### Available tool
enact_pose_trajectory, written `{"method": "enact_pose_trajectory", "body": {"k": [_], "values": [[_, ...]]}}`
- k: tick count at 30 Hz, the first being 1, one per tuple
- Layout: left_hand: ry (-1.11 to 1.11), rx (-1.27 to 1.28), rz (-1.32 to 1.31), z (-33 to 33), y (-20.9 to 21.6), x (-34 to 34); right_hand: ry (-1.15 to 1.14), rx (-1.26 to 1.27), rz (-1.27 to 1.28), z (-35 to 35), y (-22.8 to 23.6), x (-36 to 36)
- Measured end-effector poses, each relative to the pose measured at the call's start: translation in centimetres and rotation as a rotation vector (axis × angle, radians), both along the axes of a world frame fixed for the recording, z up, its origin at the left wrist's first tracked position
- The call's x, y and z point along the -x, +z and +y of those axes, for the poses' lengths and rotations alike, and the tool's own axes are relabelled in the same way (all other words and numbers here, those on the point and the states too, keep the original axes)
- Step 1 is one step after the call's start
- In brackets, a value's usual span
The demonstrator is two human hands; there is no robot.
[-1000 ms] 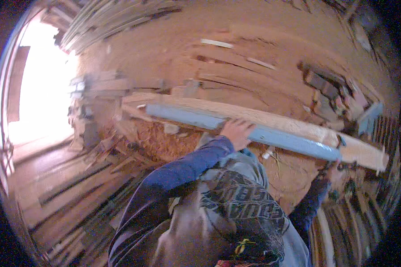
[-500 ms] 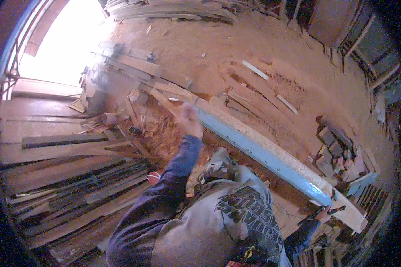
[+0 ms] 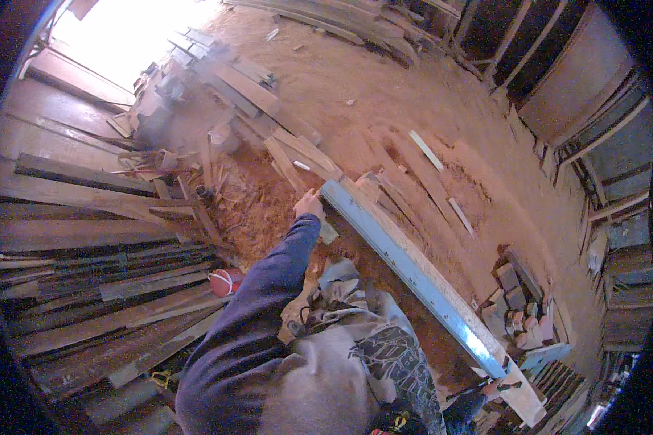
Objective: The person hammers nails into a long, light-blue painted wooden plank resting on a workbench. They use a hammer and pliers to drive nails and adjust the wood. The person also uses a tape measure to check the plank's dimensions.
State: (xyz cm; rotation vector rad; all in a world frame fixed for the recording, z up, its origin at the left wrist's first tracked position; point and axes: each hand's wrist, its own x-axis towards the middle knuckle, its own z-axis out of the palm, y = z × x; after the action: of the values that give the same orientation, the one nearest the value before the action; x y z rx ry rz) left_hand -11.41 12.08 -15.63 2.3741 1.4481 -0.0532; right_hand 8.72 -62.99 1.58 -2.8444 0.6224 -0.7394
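A long timber beam, blue on its near side and pale and rough on top, runs diagonally from middle left to lower right. My left hand is at its far left end, fingers bent against the end edge. Near the other end, my right hand is closed round a slim dark tool whose kind I cannot make out. The tool lies close to the bare wooden end of the beam. My right forearm is partly hidden low in the view.
Stacked planks fill the left side. A red bucket stands beside my left arm. Loose boards lie beyond the beam's left end. Wood offcuts are piled at right. Sawdust covers the ground.
My left hand, blurred above the beam's left end before, has come down against that end. The view has shifted, showing more of the red bucket. My right hand stays at the beam's right end.
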Motion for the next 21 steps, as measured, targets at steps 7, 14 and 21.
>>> {"method": "enact_pose_trajectory", "body": {"k": [7,14,21], "values": [[-0.125,-0.226,0.073,2.3,4.4,-0.3,0.348,0.144,-0.144,8.4,3.8,5.4],[-0.037,-0.148,0.019,8.6,8.4,0.5,0.577,0.230,-0.032,14.1,4.2,7.9],[-0.202,-0.143,0.183,13.0,8.8,1.5,0.646,0.353,0.026,15.9,4.9,7.9]]}}
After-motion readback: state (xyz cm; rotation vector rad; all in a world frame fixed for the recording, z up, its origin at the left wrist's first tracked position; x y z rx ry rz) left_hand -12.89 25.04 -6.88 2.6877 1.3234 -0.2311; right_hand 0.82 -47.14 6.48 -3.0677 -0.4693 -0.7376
